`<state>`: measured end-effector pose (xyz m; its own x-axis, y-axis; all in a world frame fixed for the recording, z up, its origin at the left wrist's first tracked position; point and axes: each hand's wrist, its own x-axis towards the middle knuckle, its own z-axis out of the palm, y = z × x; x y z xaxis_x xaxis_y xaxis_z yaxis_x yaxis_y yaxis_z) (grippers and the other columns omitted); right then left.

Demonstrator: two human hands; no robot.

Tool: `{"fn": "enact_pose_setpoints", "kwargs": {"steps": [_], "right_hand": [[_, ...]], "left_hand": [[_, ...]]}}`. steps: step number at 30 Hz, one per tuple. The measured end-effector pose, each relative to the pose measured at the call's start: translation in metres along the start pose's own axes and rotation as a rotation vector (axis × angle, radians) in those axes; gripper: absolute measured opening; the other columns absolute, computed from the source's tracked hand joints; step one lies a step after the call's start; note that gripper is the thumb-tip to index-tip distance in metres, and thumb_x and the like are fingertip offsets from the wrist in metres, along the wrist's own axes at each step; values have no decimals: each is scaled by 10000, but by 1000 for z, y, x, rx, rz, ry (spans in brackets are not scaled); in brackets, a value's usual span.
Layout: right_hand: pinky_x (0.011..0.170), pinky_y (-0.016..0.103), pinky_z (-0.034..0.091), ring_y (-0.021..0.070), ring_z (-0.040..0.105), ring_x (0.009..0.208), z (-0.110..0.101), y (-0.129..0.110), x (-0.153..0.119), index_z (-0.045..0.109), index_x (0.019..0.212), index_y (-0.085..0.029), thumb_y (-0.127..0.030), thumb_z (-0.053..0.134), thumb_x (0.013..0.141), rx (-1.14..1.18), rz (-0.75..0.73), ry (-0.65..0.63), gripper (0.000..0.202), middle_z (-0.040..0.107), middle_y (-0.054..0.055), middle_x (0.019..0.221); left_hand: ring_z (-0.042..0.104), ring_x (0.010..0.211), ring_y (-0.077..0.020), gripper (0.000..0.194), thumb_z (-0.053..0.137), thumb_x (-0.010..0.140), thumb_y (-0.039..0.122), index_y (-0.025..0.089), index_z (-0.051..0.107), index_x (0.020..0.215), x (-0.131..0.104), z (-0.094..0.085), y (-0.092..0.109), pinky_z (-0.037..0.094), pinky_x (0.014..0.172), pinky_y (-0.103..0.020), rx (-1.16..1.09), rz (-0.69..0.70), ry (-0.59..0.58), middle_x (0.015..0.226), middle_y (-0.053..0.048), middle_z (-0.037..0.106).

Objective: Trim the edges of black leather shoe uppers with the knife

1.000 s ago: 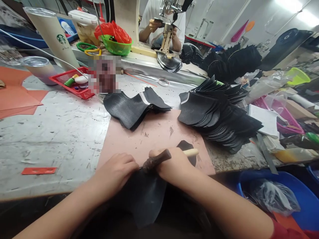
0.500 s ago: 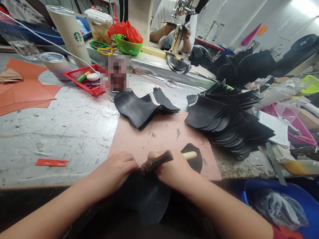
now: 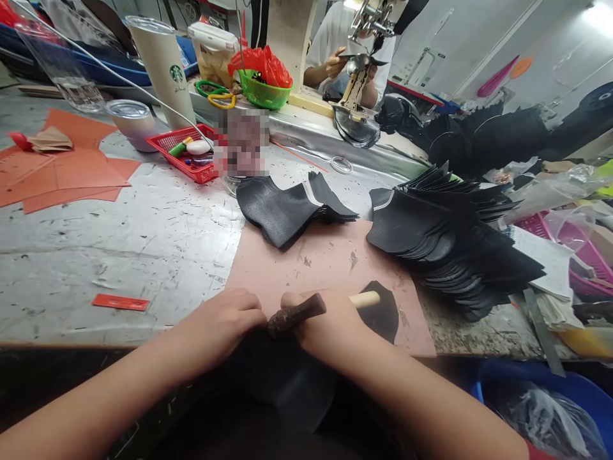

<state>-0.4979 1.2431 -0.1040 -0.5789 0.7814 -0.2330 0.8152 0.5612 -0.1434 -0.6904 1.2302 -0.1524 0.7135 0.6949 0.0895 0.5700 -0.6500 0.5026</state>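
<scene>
My left hand [image 3: 230,322] is closed at the table's front edge, its fingers pinching the upper edge of a black leather piece [image 3: 282,374] that hangs below. Close beside it, my right hand [image 3: 332,326] is wrapped round a hammer [image 3: 304,313] with a dark head and a pale wooden handle. The fingertips of the right hand also meet the leather edge, though whether they grip it is hidden. Under the handle's end lies a small dark flat piece [image 3: 387,319] on the pinkish work mat [image 3: 272,275]. Farther back on the mat rests a short stack of black leather pieces [image 3: 280,207].
A large fanned stack of black leather pieces [image 3: 421,230] stands to the right. Orange sheets [image 3: 96,166], a red basket [image 3: 167,144] and a red flat strip [image 3: 119,302] occupy the left side. A person works behind the sewing machine [image 3: 357,89]. Below right is a blue tub [image 3: 507,377].
The view has swung slightly left, so the table's things appear farther right. Both hands keep almost the same pose at the leather, and the hammer stays in my right hand.
</scene>
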Motion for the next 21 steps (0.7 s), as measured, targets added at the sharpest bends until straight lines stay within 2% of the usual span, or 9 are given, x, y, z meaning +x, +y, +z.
{"fn": "enact_pose_setpoints", "kwargs": {"steps": [5,10,15,18,21], "right_hand": [[496,259,271,147,565,610,1,-3,4,571,786,-210,-172,443,754,-80,5,-10,137,619,9,648],[485,252,250,144,561,595,-1,-5,7,567,733,-202,-163,452,748,-67,-19,-37,123,624,14,636],[466,242,223,125,536,550,-2,-11,11,563,758,-212,-176,446,744,4,7,14,123,603,-8,609],[467,248,212,128,536,545,-3,-15,13,568,732,-199,-153,449,731,-18,-41,-5,127,598,2,585],[464,251,210,132,531,538,-5,-17,14,565,751,-216,-155,428,756,-24,-51,50,149,604,-7,597]], "left_hand": [[500,748,-139,333,324,792,15,193,601,843,-1,0,-4,411,689,-250,15,21,-3,797,-26,572],[537,815,-163,313,345,834,97,204,585,1004,-21,6,-1,433,758,-288,119,124,89,864,-64,616],[512,903,-204,414,299,812,48,201,539,1113,-44,11,9,394,780,-344,360,110,130,1067,-65,610],[502,884,-218,404,288,814,47,183,552,1088,-47,12,14,364,762,-358,435,105,149,1077,-58,610],[498,871,-225,391,285,818,41,165,556,1070,-46,15,18,345,751,-363,474,79,185,1068,-61,610]]}}
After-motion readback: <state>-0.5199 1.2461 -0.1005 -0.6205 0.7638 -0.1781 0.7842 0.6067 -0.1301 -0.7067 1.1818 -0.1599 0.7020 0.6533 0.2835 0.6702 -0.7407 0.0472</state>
